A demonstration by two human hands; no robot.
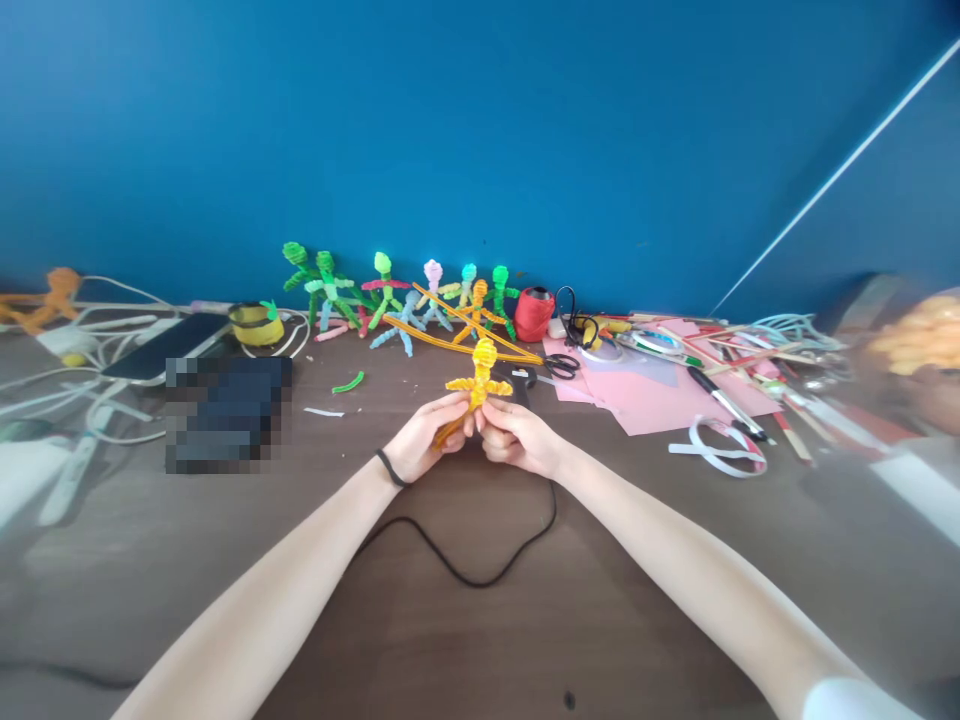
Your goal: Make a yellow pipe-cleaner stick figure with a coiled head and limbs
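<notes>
A yellow figure (482, 378) of twisted pipe cleaner, with a round head and two outstretched arms, is held upright over the middle of the table. My left hand (431, 435) pinches its lower left part, where an orange-yellow length slants down between the fingers. My right hand (517, 436) is closed on the lower right side of the same figure. The fingertips of both hands meet below its arms and hide its lower end. Just behind lie long orange pipe cleaners (480, 347).
Several coloured pipe-cleaner figures (382, 285) stand along the blue wall. Scissors (562, 366), a red object (534, 314), pink paper (652, 398) and a white strip coil (724, 450) lie rightward. Leftward are a phone (169, 347), cables and yellow tape (257, 326). A black cord (480, 583) crosses nearby.
</notes>
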